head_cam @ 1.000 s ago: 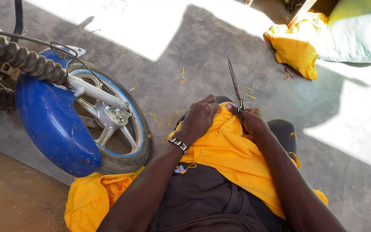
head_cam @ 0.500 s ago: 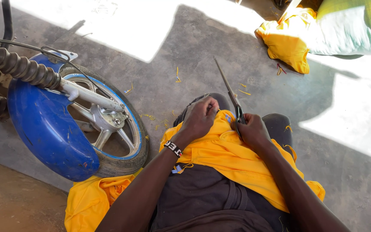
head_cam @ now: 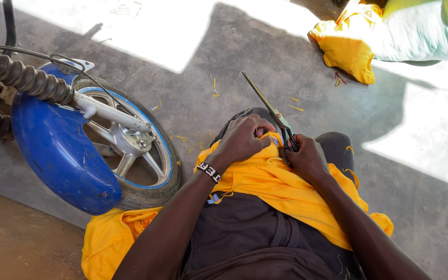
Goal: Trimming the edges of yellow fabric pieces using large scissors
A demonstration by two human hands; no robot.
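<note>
Holding the scissors [head_cam: 273, 111] tight in my right hand [head_cam: 307, 158], I pinch the yellow cloth [head_cam: 281, 186] on my lap with my left hand [head_cam: 242, 137]. It feels soft and floppy, so I grip near the edge.

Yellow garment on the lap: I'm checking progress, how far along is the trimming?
Done: yellow thread snippets litter the floor. In hand: left hand pinches the yellow garment; right hand holds scissors, blades closed. Left: cannot tell; more yellow fabric lies beyond.
</note>
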